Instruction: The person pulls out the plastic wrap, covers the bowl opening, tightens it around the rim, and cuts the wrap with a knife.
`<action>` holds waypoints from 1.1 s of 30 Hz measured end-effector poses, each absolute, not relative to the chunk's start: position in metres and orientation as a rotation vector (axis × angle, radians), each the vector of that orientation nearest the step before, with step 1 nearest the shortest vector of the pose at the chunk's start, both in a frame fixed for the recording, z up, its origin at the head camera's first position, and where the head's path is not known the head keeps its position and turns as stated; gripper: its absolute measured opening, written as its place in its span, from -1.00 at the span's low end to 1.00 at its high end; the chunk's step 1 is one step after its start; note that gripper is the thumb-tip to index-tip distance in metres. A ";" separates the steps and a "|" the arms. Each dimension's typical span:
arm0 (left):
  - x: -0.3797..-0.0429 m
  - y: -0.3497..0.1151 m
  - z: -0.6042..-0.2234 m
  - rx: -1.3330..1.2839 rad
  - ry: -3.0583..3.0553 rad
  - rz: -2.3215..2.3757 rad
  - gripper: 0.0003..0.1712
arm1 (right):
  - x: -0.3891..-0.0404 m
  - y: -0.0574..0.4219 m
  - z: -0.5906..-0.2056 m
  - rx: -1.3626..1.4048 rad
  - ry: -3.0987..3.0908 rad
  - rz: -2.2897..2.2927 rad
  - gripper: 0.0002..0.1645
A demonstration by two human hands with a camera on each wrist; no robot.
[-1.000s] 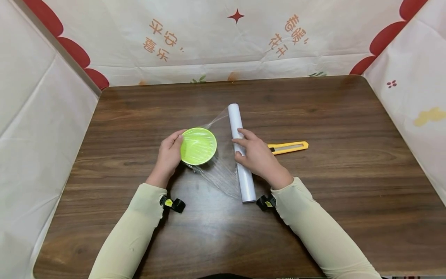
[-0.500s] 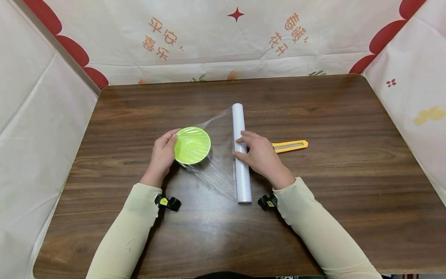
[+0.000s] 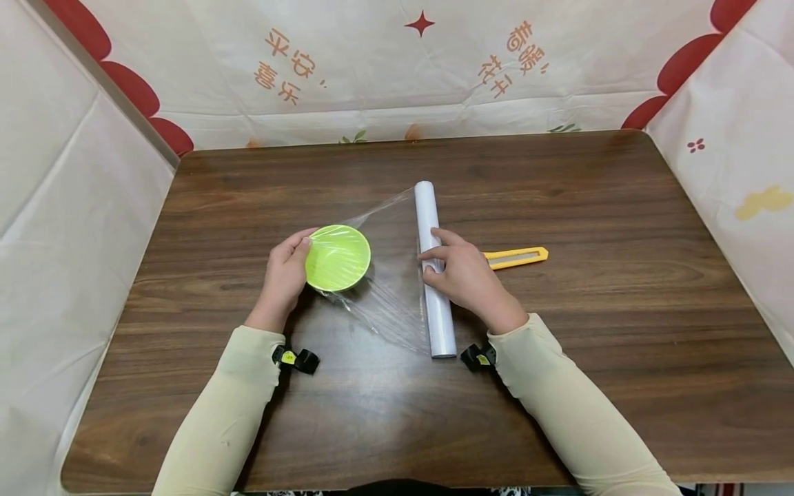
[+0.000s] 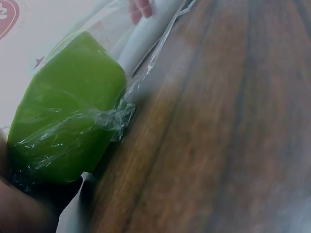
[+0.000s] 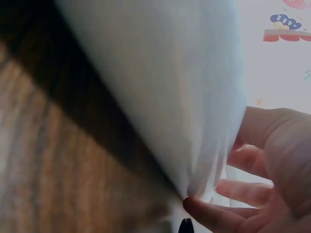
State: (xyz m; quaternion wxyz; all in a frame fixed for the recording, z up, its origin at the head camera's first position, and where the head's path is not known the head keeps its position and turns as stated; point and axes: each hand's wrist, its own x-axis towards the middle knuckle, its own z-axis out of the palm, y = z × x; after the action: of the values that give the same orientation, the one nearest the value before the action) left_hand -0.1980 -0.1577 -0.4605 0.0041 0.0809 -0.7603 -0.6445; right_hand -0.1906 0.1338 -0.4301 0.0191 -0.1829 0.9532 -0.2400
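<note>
From the head view, I see the left hand (image 3: 284,272) holding the left rim of a green bowl (image 3: 338,258), thumb on top, the other fingers mostly hidden behind it. The right hand (image 3: 468,275) has its fingers a little apart, bent over a white roll (image 3: 442,324) and touching it. The bowl is round, with see-through wrap (image 3: 393,313) stretched over its top in thin creases and across to the roll. The roll lies near the middle of the brown table (image 3: 589,386), pointing from far edge to near edge; the bowl is on its left-edge side. A yellow knife (image 3: 517,258) lies on its right-edge side.

From the left wrist, the bowl looks tipped, with shiny wrap bunched up on its side. The left hand is too dark to tell its fingers.

From the right wrist, the fingers are bent with gaps between them, tips against the roll.
</note>
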 end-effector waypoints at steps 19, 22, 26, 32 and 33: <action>-0.195 -0.165 -0.462 0.284 -2.304 -2.078 -0.61 | -0.192 0.141 -0.429 -0.485 2.868 -0.777 -0.58; -0.194 -0.165 -0.461 0.280 -2.305 -2.072 -0.61 | -0.192 0.143 -0.428 -0.472 2.870 -0.766 -0.57; -0.193 -0.167 -0.461 0.288 -2.307 -2.066 -0.60 | -0.192 0.145 -0.426 -0.448 2.875 -0.757 -0.56; -0.193 -0.166 -0.463 0.283 -2.274 -2.094 -0.59 | -0.189 0.146 -0.426 -0.453 2.887 -0.756 -0.56; -0.193 -0.166 -0.463 0.281 -2.270 -2.096 -0.58 | -0.189 0.146 -0.426 -0.459 2.890 -0.757 -0.56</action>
State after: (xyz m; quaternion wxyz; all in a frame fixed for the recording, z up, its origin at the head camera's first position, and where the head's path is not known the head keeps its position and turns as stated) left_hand -0.1929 -0.1661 -0.4634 0.0195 0.0904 -0.7316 -0.6754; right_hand -0.1893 0.1458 -0.4256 0.0593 -0.1514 0.9545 -0.2500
